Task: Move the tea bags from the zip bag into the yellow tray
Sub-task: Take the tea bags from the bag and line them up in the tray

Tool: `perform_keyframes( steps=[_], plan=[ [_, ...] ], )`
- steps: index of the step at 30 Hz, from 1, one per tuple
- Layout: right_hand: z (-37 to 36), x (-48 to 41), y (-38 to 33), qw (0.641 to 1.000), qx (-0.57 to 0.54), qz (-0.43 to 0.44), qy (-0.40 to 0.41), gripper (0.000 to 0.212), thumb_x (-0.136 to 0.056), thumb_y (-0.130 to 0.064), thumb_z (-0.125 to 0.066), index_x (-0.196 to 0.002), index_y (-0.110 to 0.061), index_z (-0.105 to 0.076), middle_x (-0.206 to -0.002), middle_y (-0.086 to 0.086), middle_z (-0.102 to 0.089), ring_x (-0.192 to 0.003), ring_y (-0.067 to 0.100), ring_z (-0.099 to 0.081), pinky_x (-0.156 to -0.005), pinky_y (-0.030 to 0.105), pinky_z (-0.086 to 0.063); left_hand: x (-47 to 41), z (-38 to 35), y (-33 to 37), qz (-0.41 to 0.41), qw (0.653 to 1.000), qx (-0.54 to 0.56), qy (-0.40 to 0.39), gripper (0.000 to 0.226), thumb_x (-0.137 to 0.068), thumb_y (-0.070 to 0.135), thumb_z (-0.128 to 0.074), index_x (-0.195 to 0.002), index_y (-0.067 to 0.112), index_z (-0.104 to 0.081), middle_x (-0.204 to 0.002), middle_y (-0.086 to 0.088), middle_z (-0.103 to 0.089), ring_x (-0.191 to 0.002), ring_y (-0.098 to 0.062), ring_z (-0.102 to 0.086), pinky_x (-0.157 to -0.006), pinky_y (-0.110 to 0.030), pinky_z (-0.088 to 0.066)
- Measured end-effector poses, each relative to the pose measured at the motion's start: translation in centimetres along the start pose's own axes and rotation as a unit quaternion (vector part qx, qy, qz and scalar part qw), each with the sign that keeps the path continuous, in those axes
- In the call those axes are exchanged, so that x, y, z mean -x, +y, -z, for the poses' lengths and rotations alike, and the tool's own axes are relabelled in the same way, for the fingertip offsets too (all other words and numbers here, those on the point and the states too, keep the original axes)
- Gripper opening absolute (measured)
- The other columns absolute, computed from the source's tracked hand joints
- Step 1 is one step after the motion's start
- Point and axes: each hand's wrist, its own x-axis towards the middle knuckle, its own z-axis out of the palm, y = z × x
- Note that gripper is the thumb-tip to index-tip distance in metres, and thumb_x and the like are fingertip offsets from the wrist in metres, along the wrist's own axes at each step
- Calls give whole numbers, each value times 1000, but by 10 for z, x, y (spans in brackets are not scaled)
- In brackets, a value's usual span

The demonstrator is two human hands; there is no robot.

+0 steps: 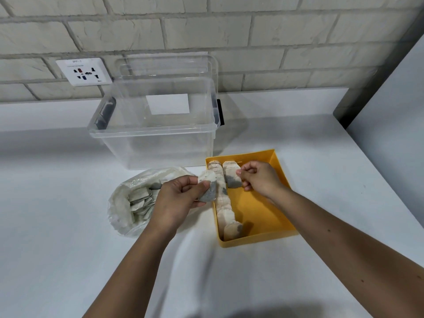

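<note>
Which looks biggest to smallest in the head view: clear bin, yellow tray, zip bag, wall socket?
1. clear bin, largest by far.
2. yellow tray and zip bag: about alike; the left hand hides part of the bag, so unranked.
3. wall socket, smallest, though farthest from the camera.

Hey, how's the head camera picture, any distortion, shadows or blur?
In the head view, wide-angle distortion bows the brick wall; a dark shadow sits on the table at the bottom edge; the tea bag in the left hand looks slightly blurred.
</note>
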Motion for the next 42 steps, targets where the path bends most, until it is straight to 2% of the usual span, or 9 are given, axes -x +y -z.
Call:
perform_keyframes(
  steps=[8, 13, 16, 19, 22, 27, 30, 34, 42],
  plan=[
    [-4, 0, -6, 1000, -14, -21, -6, 16, -89, -18, -70, -99, -8, -63, -79, 8, -68, -59, 14, -63, -58, 26, -57, 1, 0, 1, 4, 1000, 2, 3, 15, -84, 13, -76, -94, 3, -74, -82, -7, -74, -71, -9, -71, -61, -21, -58],
    [8, 24, -26, 999, -33, -1, 16, 28, -87, -24, -71, -110, -14, -58, -86, 7, -67, -65, 17, -64, -66, 35, -59, 3, -2, 2, -1, 1000, 7, 8, 7, -83, 12, -77, -88, 7, -75, -69, 5, -69, -61, -2, -64, -62, -22, -60],
    [12, 51, -43, 993, -89, 1, -73, 22, -86, -22, -72, -105, -13, -68, -84, 4, -70, -64, 13, -63, -64, 30, -57, 5, -6, 5, -15, 1000, -3, 2, 2, -84, 15, -76, -83, 15, -76, -68, 7, -70, -61, -3, -63, -61, -21, -58],
    [6, 71, -51, 986, -74, 10, -147, 20, -80, -17, -78, -98, -10, -71, -77, 5, -69, -60, 11, -61, -59, 25, -54, 7, -13, 9, -20, 1000, -12, -17, 3, -87, 18, -74, -86, 15, -76, -75, 1, -73, -66, -6, -65, -65, -23, -57],
    [4, 72, -55, 991, -39, 54, -116, 11, -79, -14, -79, -86, -11, -70, -66, 1, -63, -56, 10, -59, -54, 24, -52, 5, -18, 13, -27, 999, -22, -29, 8, -87, 19, -74, -90, 12, -77, -82, -7, -74, -72, -10, -66, -65, -23, -57],
    [22, 60, -50, 993, 26, 94, -62, 8, -83, -12, -75, -81, -13, -68, -64, 0, -61, -54, 12, -59, -53, 24, -54, 3, -15, 16, -54, 997, -61, -3, 4, -87, 19, -75, -87, 17, -79, -74, -1, -72, -63, -6, -62, -62, -21, -54],
    [27, 42, -31, 992, 101, 67, -37, 10, -85, -16, -74, -87, -8, -69, -67, 5, -65, -56, 16, -60, -60, 32, -55, 2, -6, 11, -59, 995, -83, 10, 6, -88, 20, -74, -90, 18, -79, -80, -5, -74, -67, -7, -63, -68, -24, -56],
    [15, 26, -8, 982, 182, 37, -36, 13, -83, -23, -76, -85, -12, -70, -68, -4, -64, -60, 11, -57, -65, 27, -48, 3, -2, 7, -57, 995, -84, 21, 5, -88, 19, -74, -87, 20, -79, -81, -6, -75, -69, -8, -63, -63, -18, -55],
    [-4, 13, 0, 977, 212, 34, 12, 14, -85, -28, -74, -84, -16, -66, -78, -2, -64, -75, 15, -58, -67, 24, -41, 3, -1, 7, -50, 995, -80, 23, 4, -88, 20, -74, -89, 20, -78, -87, -12, -75, -66, -4, -63, -62, -17, -55]
  ],
)
